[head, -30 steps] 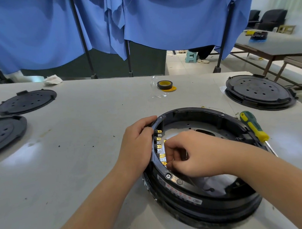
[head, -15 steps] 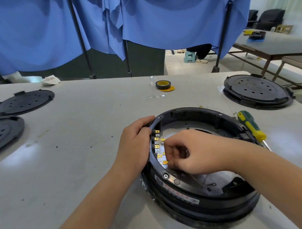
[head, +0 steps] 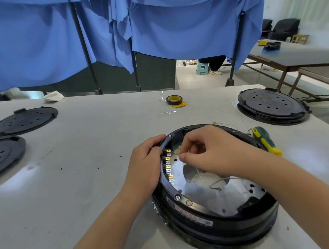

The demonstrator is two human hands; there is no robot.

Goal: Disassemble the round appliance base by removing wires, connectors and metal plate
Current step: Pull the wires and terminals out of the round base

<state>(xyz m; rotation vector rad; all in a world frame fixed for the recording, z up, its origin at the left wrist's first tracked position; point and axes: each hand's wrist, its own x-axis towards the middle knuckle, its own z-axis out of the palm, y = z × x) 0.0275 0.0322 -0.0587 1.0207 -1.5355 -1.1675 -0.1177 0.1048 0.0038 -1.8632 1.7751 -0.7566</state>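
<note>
The round base (head: 218, 215) sits on the bench (head: 84, 172) at lower centre-right of frame, open side up. Left hand (head: 145, 164) is clamped on the rim at the base's left edge, steadying it. Right hand (head: 208, 152) hovers over the inside w/ fingertips pinched on a thin wire (head: 199, 174) that trails down to a loose looped end over the metal plate (head: 216, 191). Judging by this, wire removal is under way, not finished. The row of gold connectors (head: 169, 166) looks seated along the inner left wall, and the plate lies in the base, so both seem left to do. A screwdriver (head: 265, 140) lies just right of the base; black covers (head: 24, 120) sit upper left.
</note>
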